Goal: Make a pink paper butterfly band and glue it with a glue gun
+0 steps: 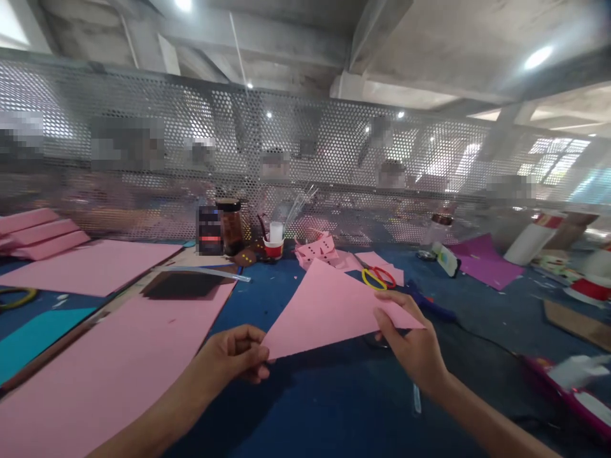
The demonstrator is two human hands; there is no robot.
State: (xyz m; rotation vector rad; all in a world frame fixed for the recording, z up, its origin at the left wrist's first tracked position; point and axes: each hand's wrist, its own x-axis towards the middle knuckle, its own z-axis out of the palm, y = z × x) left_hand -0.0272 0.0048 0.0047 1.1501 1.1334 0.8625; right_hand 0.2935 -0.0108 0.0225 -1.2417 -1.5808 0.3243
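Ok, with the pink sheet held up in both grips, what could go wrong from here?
The pink sheet is pinched at its left corner by the left grip and near its right end by the right grip, so an uneven pull might crease or tear it. The scissors lie just beyond it and could catch its edge. The cord of the blue tool runs to the right of the right grip; a sideways sweep might snag it.
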